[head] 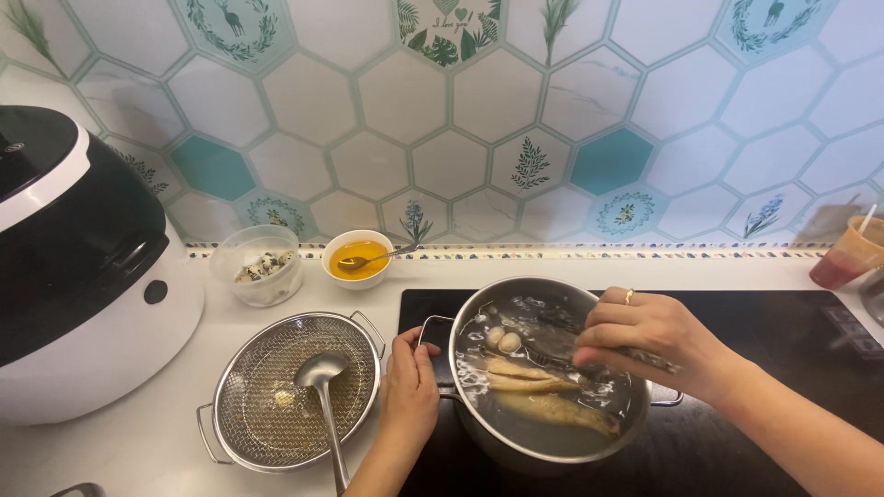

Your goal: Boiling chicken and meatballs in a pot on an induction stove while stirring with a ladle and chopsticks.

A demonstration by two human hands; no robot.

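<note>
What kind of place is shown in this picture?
Most likely a home kitchen: a steel pot of broth stands on a black cooktop, a rice cooker sits on the white counter, and patterned hexagon tiles cover the wall.

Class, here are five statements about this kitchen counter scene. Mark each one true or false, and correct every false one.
1. The left hand grips the handle of the steel pot. True.
2. The ladle rests in the pot. False: it lies in the mesh strainer left of the pot.
3. The right hand is over the pot, holding a utensil in the liquid. True.
4. The small white bowl holds a blue liquid. False: the liquid is orange-yellow, with a spoon in it.
5. The black and white cooker stands right of the pot. False: it stands at the far left.
</note>
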